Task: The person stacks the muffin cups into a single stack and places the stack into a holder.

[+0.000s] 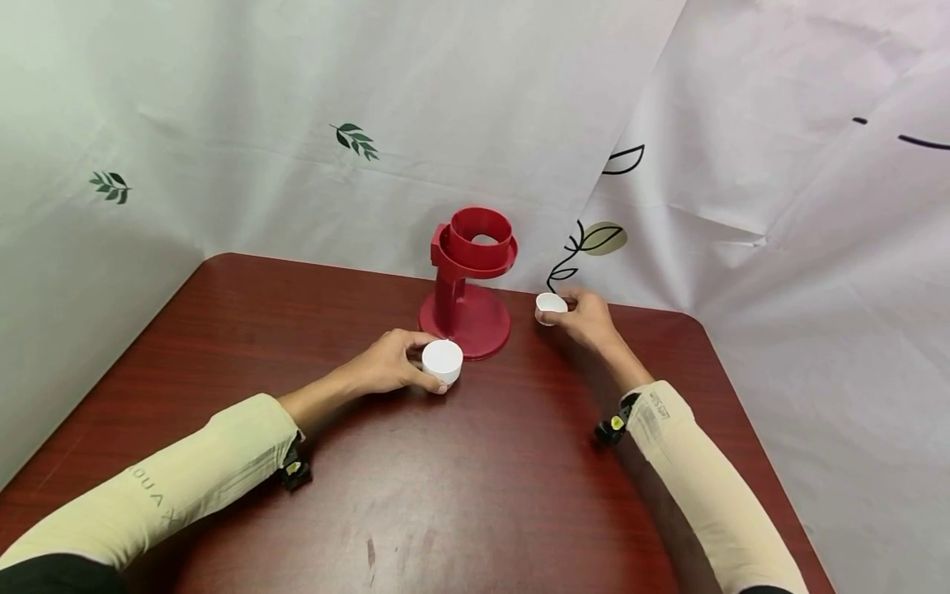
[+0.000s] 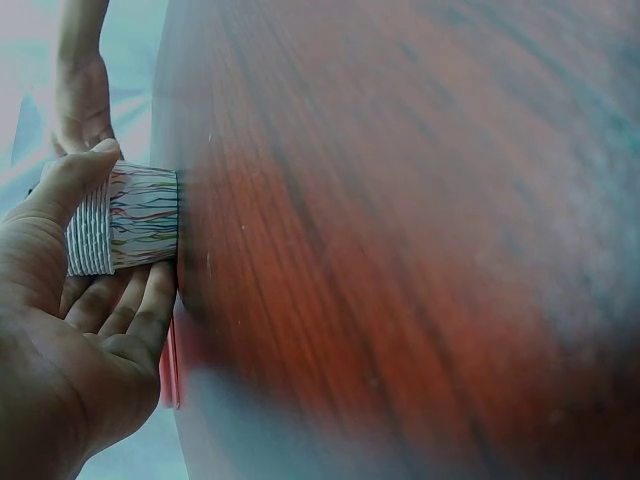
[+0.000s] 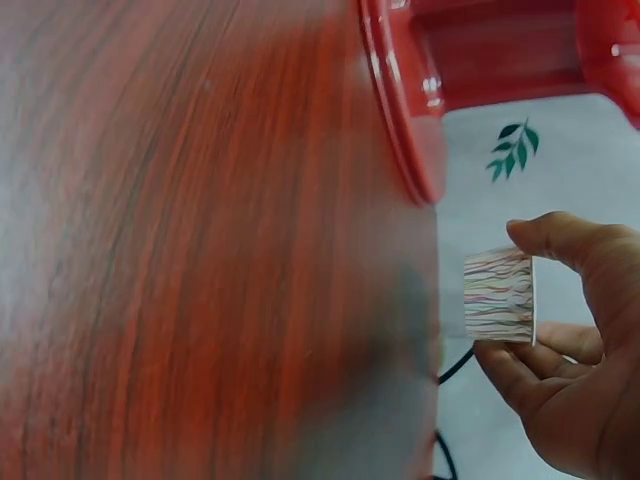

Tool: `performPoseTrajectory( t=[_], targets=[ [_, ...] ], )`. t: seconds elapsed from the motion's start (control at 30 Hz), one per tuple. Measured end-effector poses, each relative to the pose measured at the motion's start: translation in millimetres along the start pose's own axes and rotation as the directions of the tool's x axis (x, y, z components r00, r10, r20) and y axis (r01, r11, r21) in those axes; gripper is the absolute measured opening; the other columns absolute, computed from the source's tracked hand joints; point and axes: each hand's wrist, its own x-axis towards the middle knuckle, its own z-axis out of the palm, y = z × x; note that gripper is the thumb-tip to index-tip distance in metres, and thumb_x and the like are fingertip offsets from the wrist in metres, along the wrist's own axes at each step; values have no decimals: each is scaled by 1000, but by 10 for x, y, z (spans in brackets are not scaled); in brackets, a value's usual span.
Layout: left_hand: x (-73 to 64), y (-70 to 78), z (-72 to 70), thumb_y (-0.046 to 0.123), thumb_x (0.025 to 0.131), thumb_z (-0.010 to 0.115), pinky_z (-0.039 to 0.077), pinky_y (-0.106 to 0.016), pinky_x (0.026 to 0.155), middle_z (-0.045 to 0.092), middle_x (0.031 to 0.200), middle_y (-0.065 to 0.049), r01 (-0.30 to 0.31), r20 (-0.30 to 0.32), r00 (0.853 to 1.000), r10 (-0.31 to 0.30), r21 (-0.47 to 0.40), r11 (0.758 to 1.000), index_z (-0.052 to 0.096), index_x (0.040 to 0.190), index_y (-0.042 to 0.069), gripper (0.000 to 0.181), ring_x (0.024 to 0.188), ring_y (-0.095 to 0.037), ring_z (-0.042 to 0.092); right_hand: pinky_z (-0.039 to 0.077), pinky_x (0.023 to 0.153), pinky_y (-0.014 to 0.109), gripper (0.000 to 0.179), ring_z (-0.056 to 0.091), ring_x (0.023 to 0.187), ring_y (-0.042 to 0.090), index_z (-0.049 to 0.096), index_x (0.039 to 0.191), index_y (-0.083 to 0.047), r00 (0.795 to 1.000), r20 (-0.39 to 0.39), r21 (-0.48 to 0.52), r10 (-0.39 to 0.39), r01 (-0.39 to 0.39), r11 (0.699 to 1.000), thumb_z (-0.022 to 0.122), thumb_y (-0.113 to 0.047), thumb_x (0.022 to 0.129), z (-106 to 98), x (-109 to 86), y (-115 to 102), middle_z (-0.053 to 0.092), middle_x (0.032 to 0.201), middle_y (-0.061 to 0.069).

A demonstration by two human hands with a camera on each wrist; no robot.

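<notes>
My left hand (image 1: 393, 361) holds a stack of nested paper cups (image 1: 442, 360) between thumb and fingers, just in front of the red stand. In the left wrist view, the cup stack (image 2: 140, 215) shows wavy coloured lines, with its layered rims upward and its base at the tabletop. To the right of the stand, my right hand (image 1: 590, 318) pinches a single paper cup (image 1: 551, 308), its mouth up. From the right wrist, this cup (image 3: 498, 296) has the same wavy lines and appears slightly above the table.
A red stand (image 1: 475, 318) with a round base stands near the table's back edge, carrying a red open cylinder (image 1: 481, 247) in its ring. Something white shows inside; I cannot tell what. Behind the brown table (image 1: 460, 478) hangs a white curtain (image 1: 297, 198) with leaf prints.
</notes>
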Motion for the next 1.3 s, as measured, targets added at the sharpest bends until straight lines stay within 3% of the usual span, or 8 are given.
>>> performPoseTrajectory(
  t=[0.4, 0.93, 1.3],
  targets=[
    [-3, 19, -1, 21, 80, 104, 60, -28, 92, 83, 120, -7, -1, 9, 1000, 1, 7, 1000, 78, 140, 6, 67, 103, -17, 74, 54, 94, 31, 74, 72, 128, 38, 64, 153, 2, 1000, 13, 63, -6, 5, 998, 90, -33, 93, -25, -74, -197, 75, 143, 24],
    [24, 10, -8, 19, 81, 104, 60, -25, 90, 82, 121, -10, 18, 14, 1000, -18, -5, 1000, 77, 142, 4, 69, 104, -18, 75, 53, 92, 29, 72, 73, 127, 40, 64, 150, 3, 999, 26, 82, -29, 26, 996, 91, -32, 94, -33, -146, -283, 73, 142, 24],
    [9, 24, -13, 20, 80, 104, 61, -26, 93, 83, 122, -8, 29, 11, 1000, -29, -10, 1000, 77, 141, 6, 69, 106, -19, 73, 55, 88, 21, 65, 77, 119, 35, 69, 146, 0, 993, 56, 92, -105, 100, 991, 92, -29, 93, -3, -252, -409, 76, 136, 21]
  ],
)
